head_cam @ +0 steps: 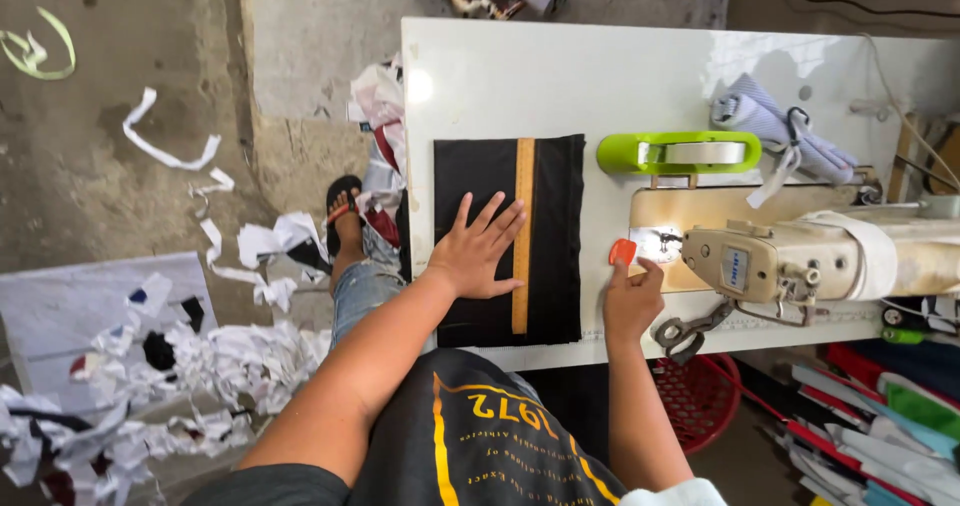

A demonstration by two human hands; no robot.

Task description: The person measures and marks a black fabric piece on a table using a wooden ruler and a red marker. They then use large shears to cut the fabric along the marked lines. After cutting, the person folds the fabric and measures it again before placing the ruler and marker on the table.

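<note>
Your left hand [478,251] lies flat with its fingers spread, grasping nothing, pressing down on a folded piece of black fabric [508,236]; its fingertips touch the long, narrow wooden ruler [522,234] that lies lengthwise on that cloth. Your right hand [632,298] is pinched around a small orange-red piece of tailor's chalk [622,253], held just off the right edge of the fabric and close to the needle area of the machine. It looks like chalk, though it is too small in this view to be sure.

The black fabric sits on the white tabletop [520,76], near its front edge, with the ruler running from the far edge of the cloth to the near one. To the right stands the cream-coloured sewing machine [800,251]. Behind it rests a lime-green tape dispenser [680,152] holding a pale roll, and beside that a bundle of light blue striped cloth [775,126].

Left of the tabletop, scattered white and dark fabric scraps [200,356] cover the concrete floor [90,166]. A red plastic basket [697,396] sits under the tabletop by your right arm.
</note>
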